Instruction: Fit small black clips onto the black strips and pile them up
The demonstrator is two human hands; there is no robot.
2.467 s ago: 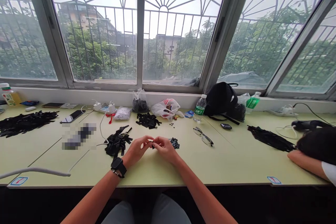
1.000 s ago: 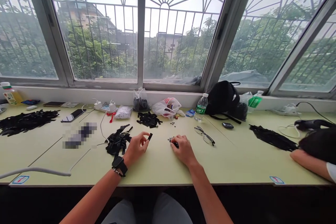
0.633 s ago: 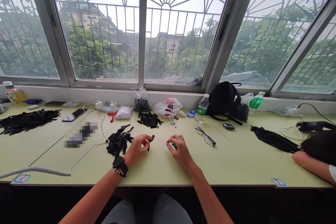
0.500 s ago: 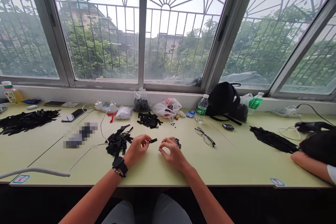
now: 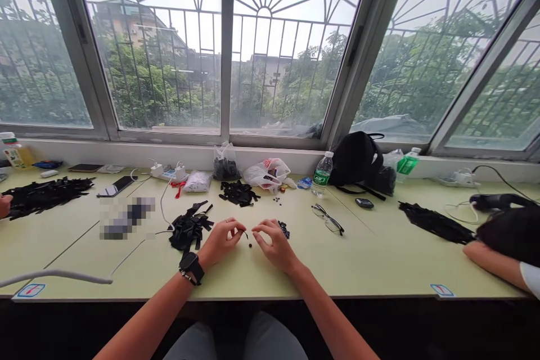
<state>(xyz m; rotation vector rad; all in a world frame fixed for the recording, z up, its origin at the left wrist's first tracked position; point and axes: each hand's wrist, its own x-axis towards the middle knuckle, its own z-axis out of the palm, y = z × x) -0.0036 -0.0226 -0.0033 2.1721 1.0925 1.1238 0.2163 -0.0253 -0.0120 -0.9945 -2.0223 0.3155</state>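
Thin black strip sits pinched between the fingertips of my left hand. My right hand curls half open, empty, just beside a small pile of black bits. A black bead lies on the desk between my hands; a heap of black strips sits by my left wrist.

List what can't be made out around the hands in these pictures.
Head view only:
Left hand: its fingers hide whether it holds anything.
Small black bits between the hands: too small to identify.
Small black pile beyond the right hand: pieces too small to tell apart.
Desk object: hidden by pixelated blur.
Another person's hand: cut off by the left edge.
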